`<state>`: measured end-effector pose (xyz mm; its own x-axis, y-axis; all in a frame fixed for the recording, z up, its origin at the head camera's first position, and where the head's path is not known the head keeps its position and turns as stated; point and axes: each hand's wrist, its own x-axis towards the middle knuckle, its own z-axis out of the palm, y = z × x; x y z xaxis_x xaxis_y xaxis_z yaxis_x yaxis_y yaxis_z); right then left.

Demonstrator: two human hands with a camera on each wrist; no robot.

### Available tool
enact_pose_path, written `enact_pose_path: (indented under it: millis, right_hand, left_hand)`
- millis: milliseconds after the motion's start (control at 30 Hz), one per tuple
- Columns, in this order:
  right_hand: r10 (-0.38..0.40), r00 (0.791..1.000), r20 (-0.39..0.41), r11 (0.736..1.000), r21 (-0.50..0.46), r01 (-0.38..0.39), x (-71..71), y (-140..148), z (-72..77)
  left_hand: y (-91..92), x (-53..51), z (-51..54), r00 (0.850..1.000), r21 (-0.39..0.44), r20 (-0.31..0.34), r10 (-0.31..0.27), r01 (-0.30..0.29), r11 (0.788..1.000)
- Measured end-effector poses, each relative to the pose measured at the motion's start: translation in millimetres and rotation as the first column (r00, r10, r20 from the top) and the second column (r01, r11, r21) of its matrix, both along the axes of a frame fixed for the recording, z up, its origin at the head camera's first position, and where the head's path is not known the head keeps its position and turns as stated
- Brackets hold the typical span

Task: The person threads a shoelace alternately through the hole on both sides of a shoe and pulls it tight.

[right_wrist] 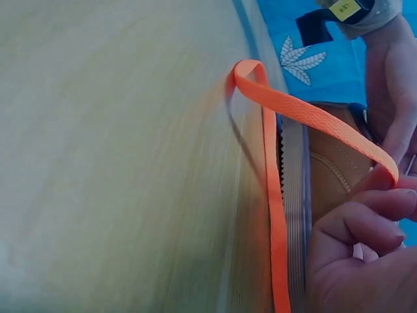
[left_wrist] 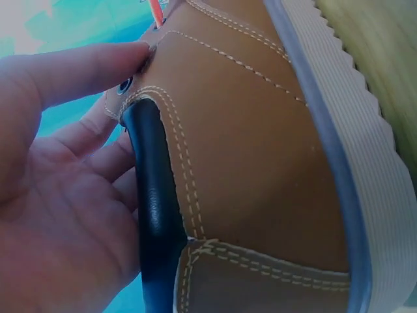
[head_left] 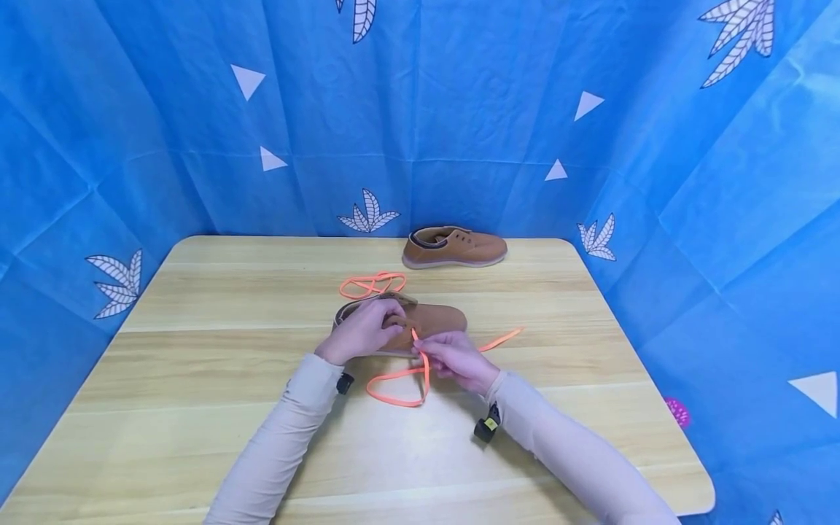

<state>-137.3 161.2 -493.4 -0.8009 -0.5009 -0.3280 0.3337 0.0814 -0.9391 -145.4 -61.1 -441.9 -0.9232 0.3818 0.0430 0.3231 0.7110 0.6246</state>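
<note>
As a person's two hands meet over a brown shoe (head_left: pixel 440 319) on the wood-grain surface (head_left: pixel 197 328), a short stretch of orange lace (head_left: pixel 426 378) links an eyelet on the shoe to the right hand (head_left: pixel 461 359). The shoe lies crosswise in front of the wearer, toe to the right, with the right hand at its near side, just beside that eyelet. Closer to the shoe is the left hand (head_left: pixel 364 332), touching it at the opening, thumb and fingers pinching the eyelet flap between them; the right hand's fingers are closed on the lace. Behind lie a looped second lace (head_left: pixel 357 298) and a matching shoe (head_left: pixel 456 251). Characters on a yellow label (right_wrist: pixel 345 9) at the left wrist are too blurred to read surely; no brand shows.
</note>
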Motion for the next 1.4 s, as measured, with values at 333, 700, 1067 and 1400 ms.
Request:
enact_pose_path:
  millis: [333,700,1067,1400]
  right_hand:
    - [-0.028,0.999,-0.036,0.999,0.041,0.029,-2.4,-6,-0.1]
    - [0.003,0.988,-0.156,0.996,0.093,0.011,-2.6,-10,-5.0]
    - [-0.003,0.980,-0.200,0.990,0.137,0.031,-0.2,-9,-4.5]
    - [0.105,0.748,-0.655,0.918,0.352,0.180,-19.5,0,26.0]
  left_hand:
    - [-1.1,-3.4,-2.3,0.992,0.052,0.096,-0.088,0.083,0.995]
    - [1.5,-10.5,-0.6,0.963,0.149,0.258,-0.077,0.039,0.988]
    - [2.5,-14.1,-4.2,0.946,0.200,0.321,-0.044,-0.022,0.980]
    - [4.3,-14.0,-1.6,0.967,0.156,0.239,-0.082,0.045,0.987]
